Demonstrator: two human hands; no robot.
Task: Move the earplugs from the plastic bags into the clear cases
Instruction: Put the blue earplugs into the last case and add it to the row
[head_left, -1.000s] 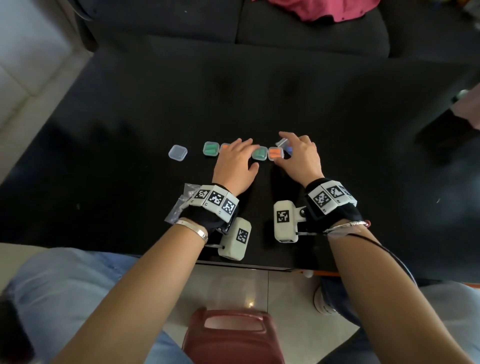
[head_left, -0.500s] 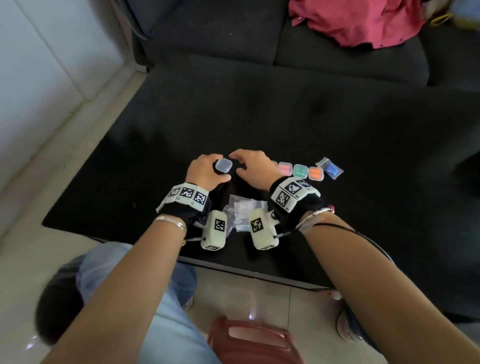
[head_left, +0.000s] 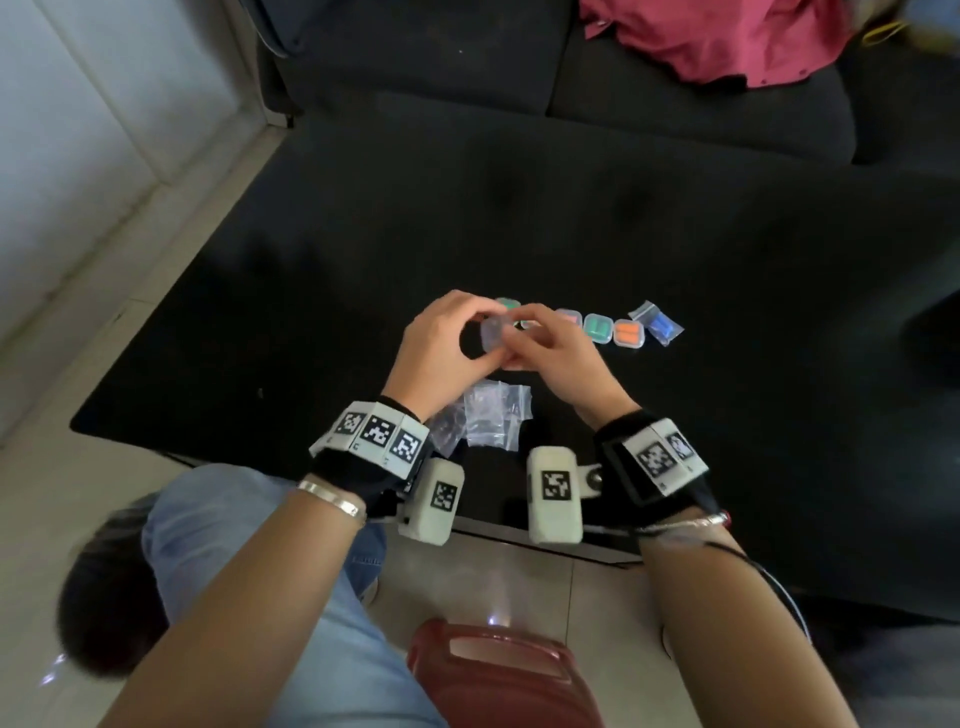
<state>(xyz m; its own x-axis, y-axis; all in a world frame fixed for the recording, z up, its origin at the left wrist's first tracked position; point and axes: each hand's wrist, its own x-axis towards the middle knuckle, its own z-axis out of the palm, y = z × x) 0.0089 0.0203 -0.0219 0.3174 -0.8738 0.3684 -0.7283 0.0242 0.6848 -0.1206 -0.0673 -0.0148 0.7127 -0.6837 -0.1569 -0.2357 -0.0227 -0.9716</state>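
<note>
Head view shows the left hand (head_left: 441, 348) and right hand (head_left: 558, 353) both pinching one empty clear case (head_left: 492, 333) above the table (head_left: 675, 234). Several filled cases (head_left: 597, 327) sit in a row. One bag of blue earplugs (head_left: 658, 325) waits.

A glossy black rectangular table (head_left: 571, 223) carries a row of small clear plastic cases, one showing green earplugs (head_left: 597, 328) and its neighbour orange earplugs (head_left: 629, 333), beside a clear plastic bag of blue earplugs (head_left: 658, 325). A colourless, empty clear case (head_left: 492, 334) sits between a person's two bare hands. Crumpled transparent empty bags (head_left: 491, 415) lie on the black surface. Both wrists wear black straps with white blocks printed in black-and-white square marker patterns (head_left: 382, 434). A silver bangle (head_left: 332, 498) rings the left wrist. Beyond, a crimson cloth (head_left: 727, 36) lies on a dark charcoal sofa (head_left: 426, 57); below, faded blue denim (head_left: 260, 561) and a dark red plastic stool (head_left: 498, 675).
</note>
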